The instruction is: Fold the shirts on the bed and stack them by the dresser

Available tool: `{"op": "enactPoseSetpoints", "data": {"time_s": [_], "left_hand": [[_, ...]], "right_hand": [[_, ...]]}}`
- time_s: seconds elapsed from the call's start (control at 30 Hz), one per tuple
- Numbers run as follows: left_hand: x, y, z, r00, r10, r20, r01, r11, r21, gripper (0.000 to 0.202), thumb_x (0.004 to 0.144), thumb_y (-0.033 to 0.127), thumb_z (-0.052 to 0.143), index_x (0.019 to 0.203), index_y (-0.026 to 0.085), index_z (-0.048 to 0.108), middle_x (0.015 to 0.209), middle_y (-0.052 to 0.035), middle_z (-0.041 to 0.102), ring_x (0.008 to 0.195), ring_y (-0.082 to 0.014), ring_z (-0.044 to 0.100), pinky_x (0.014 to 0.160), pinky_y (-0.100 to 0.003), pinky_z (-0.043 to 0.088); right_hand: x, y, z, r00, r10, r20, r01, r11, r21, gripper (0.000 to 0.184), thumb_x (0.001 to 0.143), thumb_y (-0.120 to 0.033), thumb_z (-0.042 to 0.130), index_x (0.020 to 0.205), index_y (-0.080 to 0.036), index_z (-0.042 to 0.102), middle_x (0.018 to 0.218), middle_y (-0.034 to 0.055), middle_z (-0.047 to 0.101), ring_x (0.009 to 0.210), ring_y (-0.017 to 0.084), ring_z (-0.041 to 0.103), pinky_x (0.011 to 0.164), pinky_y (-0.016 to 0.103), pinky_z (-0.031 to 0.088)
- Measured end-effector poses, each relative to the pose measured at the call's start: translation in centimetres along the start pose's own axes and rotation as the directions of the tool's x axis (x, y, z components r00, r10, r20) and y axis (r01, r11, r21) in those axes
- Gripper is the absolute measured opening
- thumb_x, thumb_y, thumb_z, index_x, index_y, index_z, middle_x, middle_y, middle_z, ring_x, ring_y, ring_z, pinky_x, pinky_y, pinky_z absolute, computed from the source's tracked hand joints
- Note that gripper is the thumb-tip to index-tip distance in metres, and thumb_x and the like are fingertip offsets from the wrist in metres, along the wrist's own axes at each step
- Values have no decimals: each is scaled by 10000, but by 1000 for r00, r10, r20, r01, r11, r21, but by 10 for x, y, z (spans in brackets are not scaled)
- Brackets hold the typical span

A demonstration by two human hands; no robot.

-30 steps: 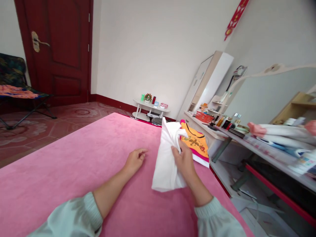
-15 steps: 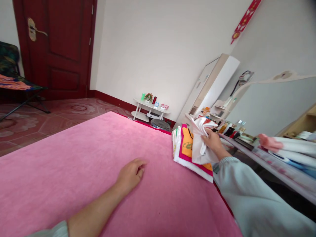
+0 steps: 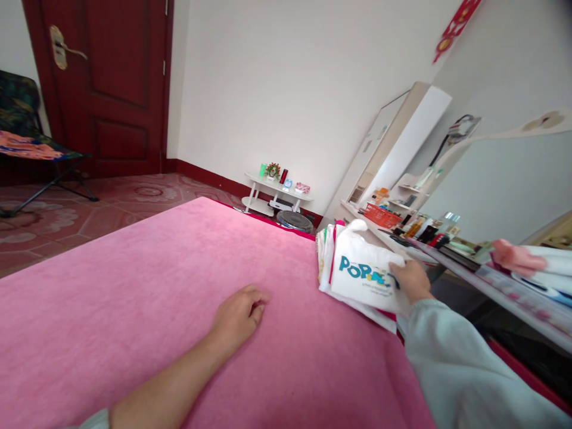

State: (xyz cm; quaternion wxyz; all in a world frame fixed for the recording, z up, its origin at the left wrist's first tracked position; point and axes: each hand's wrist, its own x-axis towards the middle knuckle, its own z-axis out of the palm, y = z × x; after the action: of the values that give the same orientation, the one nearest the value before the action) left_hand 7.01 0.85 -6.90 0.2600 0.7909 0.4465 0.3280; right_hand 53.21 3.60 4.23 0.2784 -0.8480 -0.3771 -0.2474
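Observation:
A folded white T-shirt (image 3: 364,271) with blue-green lettering lies on top of a stack of folded clothes (image 3: 325,265) at the right end of the bed. My right hand (image 3: 412,280) is closed on the shirt's right edge, thumb over the cloth and the other fingertips partly hidden. White, pink and green edges of the clothes show below and to the left of the shirt. On the pink bedspread (image 3: 156,286), away from the clothes, rests my left hand (image 3: 241,313); its fingers are curled in, with nothing visible in them.
Along the right runs a dressing table with a red basket (image 3: 381,214), bottles and a mirror (image 3: 504,185). Rolled white and pink cloths (image 3: 536,262) lie nearer. Past the bed stands a low white table (image 3: 277,189); a folding chair (image 3: 36,143) is at left by the door.
The white T-shirt, earlier bunched and lifted in my right hand, now lies spread over the orange garment with its print showing. My right hand moved right and lower; my left hand stayed nearly still.

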Motion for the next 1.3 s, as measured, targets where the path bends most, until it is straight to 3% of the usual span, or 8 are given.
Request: {"op": "enactPoseSetpoints", "data": {"time_s": [0.1, 0.3, 0.37, 0.5, 0.67, 0.83, 0.93, 1.3], "left_hand": [[1, -2, 2, 1000, 18, -3, -18, 1000, 4, 238, 793, 117, 499, 911, 217, 681, 931, -8, 641, 851, -155, 592, 761, -251, 425], [1, -4, 3, 1000, 10, -1, -10, 1000, -3, 254, 792, 121, 499, 927, 227, 687, 940, -9, 637, 858, -155, 589, 780, -255, 428], [1, -3, 2, 1000, 10, 2, -10, 1000, -4, 253, 792, 119, 494, 916, 225, 687, 937, -9, 637, 849, -154, 589, 772, -254, 430], [1, -2, 1, 1000, 6, 0, -6, 1000, -8, 240, 794, 118, 488, 897, 216, 682, 920, -8, 639, 818, -148, 592, 752, -250, 434], [2, -4, 1, 1000, 18, 0, -18, 999, -28, 246, 790, 112, 492, 905, 211, 686, 935, -12, 647, 841, -151, 598, 768, -252, 438], [0, -6, 0, 998, 68, -9, -68, 995, -66, 268, 779, 92, 499, 914, 214, 695, 928, -17, 649, 853, -149, 594, 801, -249, 439], [-1, -6, -1, 996, 91, -13, -92, 992, -84, 280, 785, 100, 497, 922, 230, 703, 908, -14, 649, 838, -150, 591, 794, -254, 445], [-2, -9, 0, 994, 104, -37, -107, 991, -80, 284, 758, 88, 513, 939, 199, 703, 895, -23, 663, 799, -149, 597, 768, -251, 458]], "right_hand": [[-22, -10, 3, 999, -31, 33, 35, 994, -100, 538, 711, -386, 622, 1133, -51, 615, 1107, 282, 581, 1029, 418, 549, 759, 510, 445], [-42, -72, 12, 910, -415, -14, 414, 908, -66, 537, 917, -449, 336, 1362, -160, 425, 1423, 156, 393, 1272, 303, 374, 1017, 486, 311], [-43, -84, 21, 898, -408, 167, 423, 903, -68, 581, 919, -506, 313, 1427, -225, 332, 1504, 136, 271, 1335, 329, 288, 1020, 556, 278], [-48, -101, 33, 755, -321, 572, 430, 901, -62, 605, 878, -539, 421, 1425, -296, 339, 1523, 128, 237, 1361, 392, 230, 985, 664, 226], [-101, -146, 14, 820, -400, 410, 438, 899, 1, 535, 883, -370, 465, 1377, -170, 415, 1518, 173, 227, 1393, 337, 184, 1055, 595, 216], [-222, -174, -5, 630, -706, 324, 570, 703, 426, 518, 856, -324, 518, 1344, -159, 470, 1478, 148, 342, 1381, 274, 267, 1108, 485, 224], [-269, -172, -6, 605, -716, 348, 497, 681, 537, 437, 892, -306, 455, 1311, -199, 518, 1430, 123, 427, 1347, 270, 345, 1097, 513, 236], [-278, -171, -18, 664, -692, 283, 465, 678, 569, 382, 890, -260, 435, 1204, -138, 616, 1285, 130, 577, 1213, 234, 510, 1068, 395, 341]]}}
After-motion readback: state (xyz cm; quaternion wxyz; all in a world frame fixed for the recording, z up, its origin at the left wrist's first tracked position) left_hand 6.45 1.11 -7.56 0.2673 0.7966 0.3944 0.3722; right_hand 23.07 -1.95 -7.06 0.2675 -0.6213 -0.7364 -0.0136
